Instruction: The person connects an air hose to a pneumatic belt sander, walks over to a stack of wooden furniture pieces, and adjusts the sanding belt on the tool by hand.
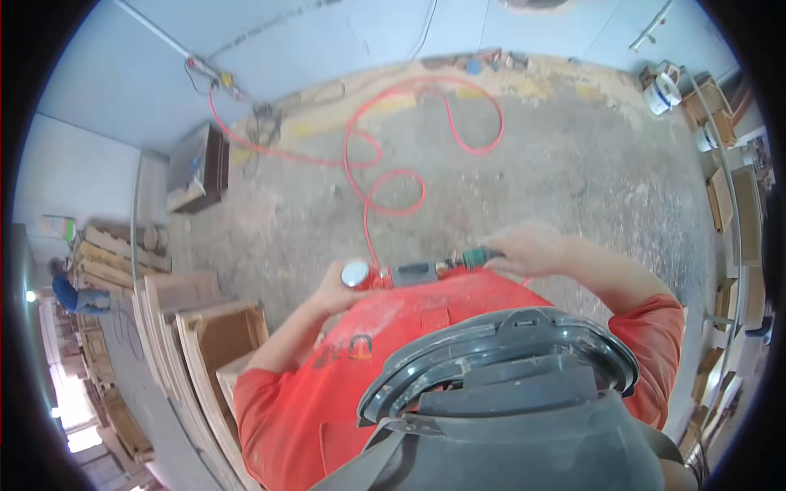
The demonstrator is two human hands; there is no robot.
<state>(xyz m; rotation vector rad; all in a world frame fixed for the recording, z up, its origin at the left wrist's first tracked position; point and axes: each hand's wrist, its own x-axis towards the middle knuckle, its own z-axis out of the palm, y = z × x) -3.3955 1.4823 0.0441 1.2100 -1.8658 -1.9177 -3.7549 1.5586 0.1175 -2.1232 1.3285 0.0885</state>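
In front of the red shirt (pixel 442 311), a hose-fed tool (pixel 413 274) lies crosswise, with a dark grey middle, a brass-coloured fitting and a green end. At its left end is a round whitish face (pixel 355 274) in a red surround; its exact kind is unclear. My left hand (pixel 332 290) is closed around that end, fingers partly hidden. My right hand (pixel 528 248), somewhat blurred, grips the green end (pixel 475 258). A red hose (pixel 368 233) rises from the floor to the tool beside my left hand.
The hose loops across the concrete floor (pixel 286 213) to a wall fitting (pixel 225 82). A dark cabinet (pixel 199 170) stands left, near wooden frames (pixel 196 327). White bucket (pixel 661 96) and racks line the right. A grey respirator (pixel 508 368) covers the lower view. Another person (pixel 74 290) is far left.
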